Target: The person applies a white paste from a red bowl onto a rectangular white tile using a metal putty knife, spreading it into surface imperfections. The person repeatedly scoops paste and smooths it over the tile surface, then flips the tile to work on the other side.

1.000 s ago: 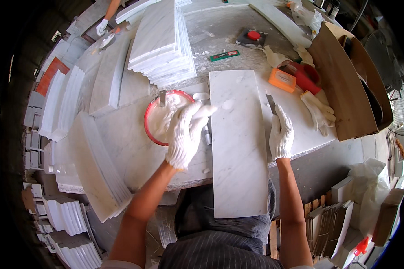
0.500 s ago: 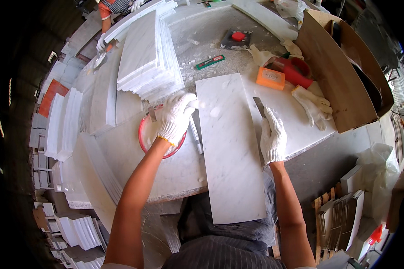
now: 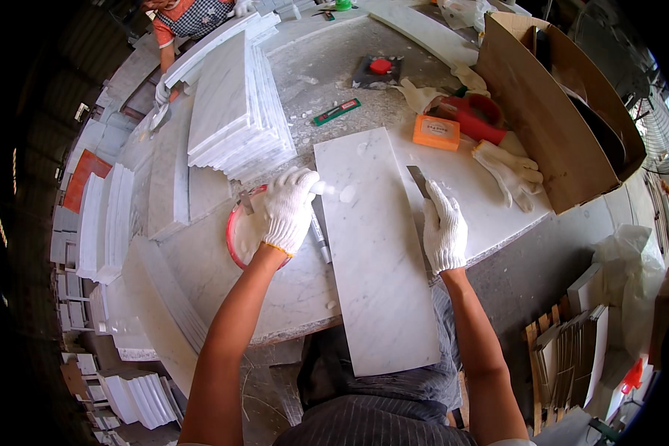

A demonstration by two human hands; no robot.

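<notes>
A long white, grey-veined marble slab [image 3: 379, 260] lies in front of me, its near end sticking out past the table edge over my lap. My gloved left hand [image 3: 290, 208] is closed round a small white bottle, mostly hidden, whose tip points at a pale round spot [image 3: 347, 194] on the slab. Beneath that hand sits a red-rimmed tub [image 3: 238, 241] of white paste, with a metal blade [image 3: 247, 202] showing at its far side. My gloved right hand [image 3: 444, 230] grips a flat metal scraper [image 3: 417, 181] beside the slab's right edge. A marker [image 3: 320, 239] lies between tub and slab.
Stacked marble slabs [image 3: 234, 104] stand far left, near a co-worker's gloved hand [image 3: 162, 91]. Rightward are an orange box [image 3: 436, 132], red tape roll [image 3: 477, 117], spare gloves [image 3: 509, 172] and cardboard box [image 3: 550, 111]. A green cutter packet [image 3: 337, 111] lies beyond the slab.
The whole view has shifted slightly, and more of the co-worker shows at the top left. Both my hands keep nearly the same places beside the slab, holding the same things.
</notes>
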